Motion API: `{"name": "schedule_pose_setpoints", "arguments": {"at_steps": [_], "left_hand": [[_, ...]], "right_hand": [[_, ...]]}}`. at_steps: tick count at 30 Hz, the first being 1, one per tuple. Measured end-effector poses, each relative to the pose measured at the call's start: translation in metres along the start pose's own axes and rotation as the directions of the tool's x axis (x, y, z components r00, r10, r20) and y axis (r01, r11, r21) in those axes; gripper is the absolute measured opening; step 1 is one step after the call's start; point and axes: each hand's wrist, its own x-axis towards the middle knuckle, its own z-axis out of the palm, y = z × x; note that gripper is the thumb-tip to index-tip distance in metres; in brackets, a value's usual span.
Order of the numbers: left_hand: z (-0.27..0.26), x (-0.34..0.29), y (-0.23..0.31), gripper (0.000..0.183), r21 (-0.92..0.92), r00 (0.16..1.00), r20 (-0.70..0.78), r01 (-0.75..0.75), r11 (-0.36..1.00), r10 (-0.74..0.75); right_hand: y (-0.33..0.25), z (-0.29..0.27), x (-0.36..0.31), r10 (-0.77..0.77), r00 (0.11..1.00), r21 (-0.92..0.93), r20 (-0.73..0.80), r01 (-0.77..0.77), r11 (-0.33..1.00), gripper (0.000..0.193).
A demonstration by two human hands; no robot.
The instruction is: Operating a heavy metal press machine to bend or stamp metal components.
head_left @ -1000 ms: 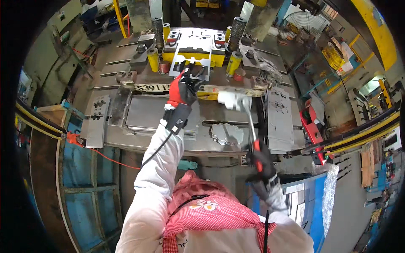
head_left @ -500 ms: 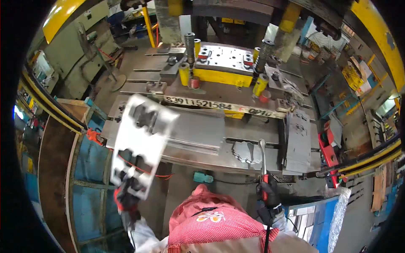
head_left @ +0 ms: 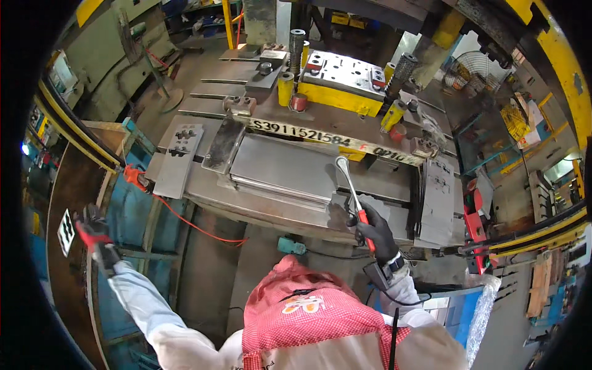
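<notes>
At the far left, my left hand [head_left: 94, 227], in a dark glove with red at the wrist, is stretched out over a brown-walled bin [head_left: 77, 290]. Its fingers look apart. Just beyond them is a small-looking pale metal plate with dark cutouts [head_left: 66, 232], which appears separate from the hand. My right hand [head_left: 377, 233], in a black glove, grips the red handle of a ratchet wrench [head_left: 350, 182]. The wrench's round head points away from me, over the right end of a stack of flat grey sheets [head_left: 283, 169] on the press bed.
A die block [head_left: 342, 80] with a yellow base and guide posts stands behind a lettered bar [head_left: 333, 140]. Cut plates lie at left [head_left: 179, 161] and right [head_left: 436, 203] on the bed. A red cable [head_left: 200, 229] hangs in front; a red control box [head_left: 476, 231] stands right.
My left hand has swung left from in front of the bed and apparently let go of the metal plate. My right hand has moved forward and left with the ratchet wrench.
</notes>
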Motion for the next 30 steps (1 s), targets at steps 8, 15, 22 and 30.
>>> {"name": "schedule_pose_setpoints", "arguments": {"at_steps": [8, 15, 22, 30], "left_hand": [[0.021, -0.185, -0.149, 0.036, 0.703, 0.425, 0.676, -0.127, 0.7, -0.602], [0.128, -0.384, -0.14, 0.048, 0.359, 0.049, 0.741, 0.813, 0.458, -0.67], [0.086, -0.383, -0.2, 0.032, 0.625, 0.139, 0.622, 0.505, 0.596, -0.77], [0.174, -0.338, -0.169, 0.036, 0.479, -0.006, 0.673, 0.765, 0.43, -0.74]], "right_hand": [[-0.007, -0.027, 0.045, 0.056, 0.983, 0.014, 0.174, -0.059, 0.998, 0.052], [-0.058, 0.016, -0.025, 0.054, 0.999, -0.255, -0.001, -0.052, 0.966, 0.06], [-0.047, 0.018, -0.082, 0.352, 0.931, -0.228, 0.095, -0.324, 0.918, 0.067], [-0.032, 0.003, -0.104, 0.224, 0.921, 0.039, 0.32, -0.249, 0.968, 0.069]]}}
